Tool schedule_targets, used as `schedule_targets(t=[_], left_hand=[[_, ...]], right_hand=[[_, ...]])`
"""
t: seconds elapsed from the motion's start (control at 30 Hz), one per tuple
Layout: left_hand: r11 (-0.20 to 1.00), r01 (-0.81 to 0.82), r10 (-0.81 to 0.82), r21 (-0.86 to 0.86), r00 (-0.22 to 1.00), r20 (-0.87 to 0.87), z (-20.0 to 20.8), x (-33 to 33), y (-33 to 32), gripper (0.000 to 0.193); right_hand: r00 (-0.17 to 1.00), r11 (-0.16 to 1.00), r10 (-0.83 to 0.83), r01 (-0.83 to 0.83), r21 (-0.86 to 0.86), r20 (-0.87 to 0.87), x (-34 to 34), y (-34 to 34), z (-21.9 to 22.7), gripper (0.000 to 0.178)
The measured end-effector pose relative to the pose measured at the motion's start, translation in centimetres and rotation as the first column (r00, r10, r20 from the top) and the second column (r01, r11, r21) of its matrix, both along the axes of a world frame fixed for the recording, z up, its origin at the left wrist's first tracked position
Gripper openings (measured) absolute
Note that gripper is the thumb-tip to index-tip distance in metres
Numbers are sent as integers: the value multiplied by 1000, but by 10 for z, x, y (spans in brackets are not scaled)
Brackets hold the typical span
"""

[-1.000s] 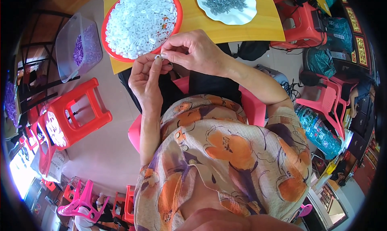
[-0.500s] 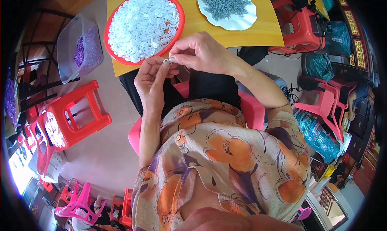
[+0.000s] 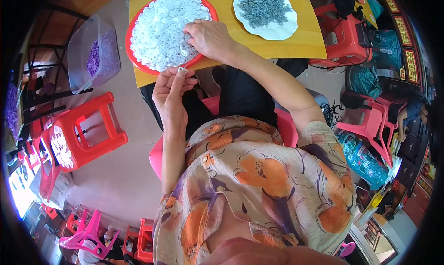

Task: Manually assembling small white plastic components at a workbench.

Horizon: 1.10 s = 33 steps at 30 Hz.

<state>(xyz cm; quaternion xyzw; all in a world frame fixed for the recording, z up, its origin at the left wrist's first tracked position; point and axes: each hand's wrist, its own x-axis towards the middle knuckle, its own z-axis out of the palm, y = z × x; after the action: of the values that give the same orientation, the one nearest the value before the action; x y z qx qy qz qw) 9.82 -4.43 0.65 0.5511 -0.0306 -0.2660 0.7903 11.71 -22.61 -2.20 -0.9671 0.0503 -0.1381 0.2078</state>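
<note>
Pinched between the thumb and forefinger of my left hand is a small white plastic piece with a hole in it, just off the table's near edge. My right hand reaches over the round red tray. Its fingertips are closed together against the heap of small white plastic pieces; what lies between them is hidden. To the right of that hand stands a white wavy-rimmed plate bearing many small grey-blue pieces.
The tray and plate stand on a yellow table. At left are a clear plastic tub with purple pieces and a red stool. Right of the table are another red stool, a pink chair and green-wrapped bundles.
My right hand has left the left hand's fingertips and moved up to the white heap. My left hand stays almost in place, still holding its white piece.
</note>
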Motion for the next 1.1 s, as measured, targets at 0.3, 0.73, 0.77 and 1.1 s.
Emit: schedule_targets(t=[0.3, 0.73, 0.77, 1.1], left_hand=[[1000, 6, -7, -28, 999, -42, -3, 4, 0, 9], [997, 1, -5, -72, 999, -54, -1, 5, -2, 10], [997, -4, 1, -74, 999, -40, 0, 5, -3, 11], [997, -45, 46, -55, 999, 17, -2, 19, -19, 15]], right_hand=[[997, 982, 68, -72, 174, 30, 0, -11, -4, 17], [957, -46, 283, 77, 996, -60, -20, -24, 29, 26], [955, -65, 294, 62, 996, -40, -20, -24, 29, 27], [977, 280, 203, -116, 953, 60, -28, -7, 47, 25]])
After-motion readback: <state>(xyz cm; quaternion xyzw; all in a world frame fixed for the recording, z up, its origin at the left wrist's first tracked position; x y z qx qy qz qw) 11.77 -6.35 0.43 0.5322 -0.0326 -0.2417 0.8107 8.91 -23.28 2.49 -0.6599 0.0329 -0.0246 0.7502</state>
